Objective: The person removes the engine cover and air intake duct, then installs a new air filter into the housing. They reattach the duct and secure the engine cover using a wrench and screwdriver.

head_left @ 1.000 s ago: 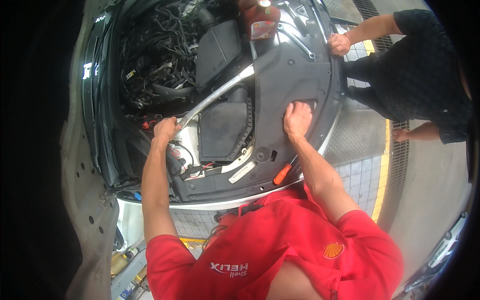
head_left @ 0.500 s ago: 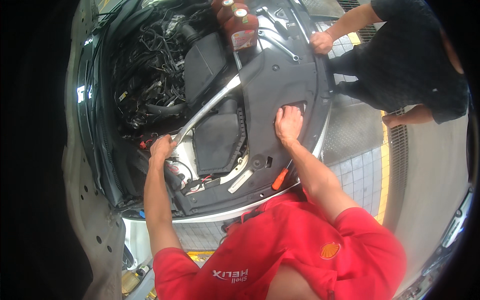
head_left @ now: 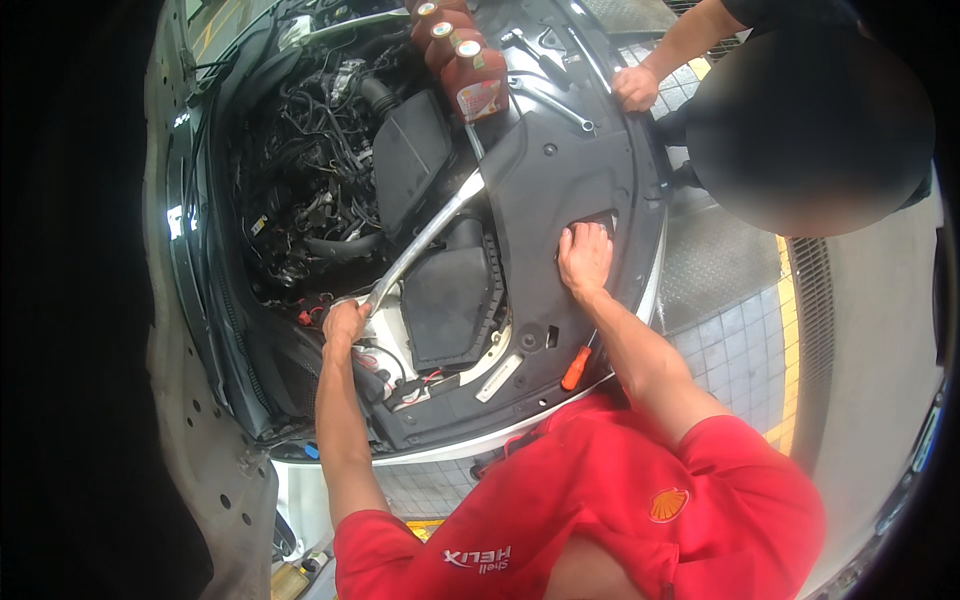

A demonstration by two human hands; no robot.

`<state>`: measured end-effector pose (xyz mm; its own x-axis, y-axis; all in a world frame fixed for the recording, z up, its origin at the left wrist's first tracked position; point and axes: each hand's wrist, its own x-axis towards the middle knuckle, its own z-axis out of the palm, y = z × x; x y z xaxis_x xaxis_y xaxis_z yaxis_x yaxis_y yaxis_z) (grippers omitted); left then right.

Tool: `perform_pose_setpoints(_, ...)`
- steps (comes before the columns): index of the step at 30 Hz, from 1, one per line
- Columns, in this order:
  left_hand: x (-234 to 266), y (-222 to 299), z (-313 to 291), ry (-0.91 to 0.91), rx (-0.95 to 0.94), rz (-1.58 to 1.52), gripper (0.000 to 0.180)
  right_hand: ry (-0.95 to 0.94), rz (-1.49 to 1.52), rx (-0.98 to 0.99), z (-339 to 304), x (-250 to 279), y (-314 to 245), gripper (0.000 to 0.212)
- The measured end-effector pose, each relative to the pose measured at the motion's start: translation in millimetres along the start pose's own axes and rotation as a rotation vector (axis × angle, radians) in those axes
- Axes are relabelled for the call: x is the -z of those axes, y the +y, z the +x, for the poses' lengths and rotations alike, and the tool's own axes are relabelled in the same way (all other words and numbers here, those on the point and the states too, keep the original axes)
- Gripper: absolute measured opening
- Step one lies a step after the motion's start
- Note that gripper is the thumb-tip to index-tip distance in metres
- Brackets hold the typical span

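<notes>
My left hand is closed at the near end of a silver brace bar, which slants across the engine bay; its fingertips are partly hidden. My right hand lies palm down on the black plastic front cover, at the edge of a dark recess, fingers stretched out. Between my arms sits a black air-filter box. Closer to me, an orange-handled screwdriver and a pale flat strip rest on the cover.
Several dark red oil bottles stand on the far part of the cover, near a combination wrench and a ratchet. A co-worker's hand rests on the car's front edge. The raised hood borders the left.
The whole view has shifted, bringing more of the oil bottles into sight. The co-worker has leaned further in. Both my hands keep their places on the bar and the cover.
</notes>
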<state>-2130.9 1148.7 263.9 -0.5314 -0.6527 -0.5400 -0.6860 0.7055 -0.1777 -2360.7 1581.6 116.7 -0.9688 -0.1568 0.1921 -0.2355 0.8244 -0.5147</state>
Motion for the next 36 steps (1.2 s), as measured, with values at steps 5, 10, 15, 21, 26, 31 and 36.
perform_pose_setpoints(5,10.4,2.0,-7.2,-0.028,-0.044,-0.04,0.035,0.005,-0.006,0.009,0.8,2.7,-0.2,0.02)
perform_pose_setpoints(10,9.1,4.4,-6.9,-0.071,0.069,-0.008,0.053,0.001,-0.007,0.0,1.2,3.4,-0.6,0.02)
perform_pose_setpoints(15,-3.8,7.1,-3.0,-0.084,0.089,0.02,0.055,-0.002,-0.005,-0.004,0.1,3.0,-0.5,0.021)
perform_pose_setpoints(21,8.2,-0.4,-3.9,-0.097,-0.068,0.036,0.051,-0.015,0.0,-0.009,1.1,4.6,-1.9,0.02)
perform_pose_setpoints(26,4.0,4.3,1.7,-0.156,0.144,0.047,0.065,-0.042,0.016,-0.033,1.5,6.2,-2.6,0.02)
perform_pose_setpoints(31,-5.7,0.9,6.1,-0.135,0.083,0.07,0.061,-0.037,-0.001,-0.027,0.6,6.3,-2.7,0.02)
perform_pose_setpoints(36,-1.3,-1.9,4.2,-0.112,-0.026,0.056,0.045,-0.02,0.015,-0.012,1.1,5.4,-1.7,0.021)
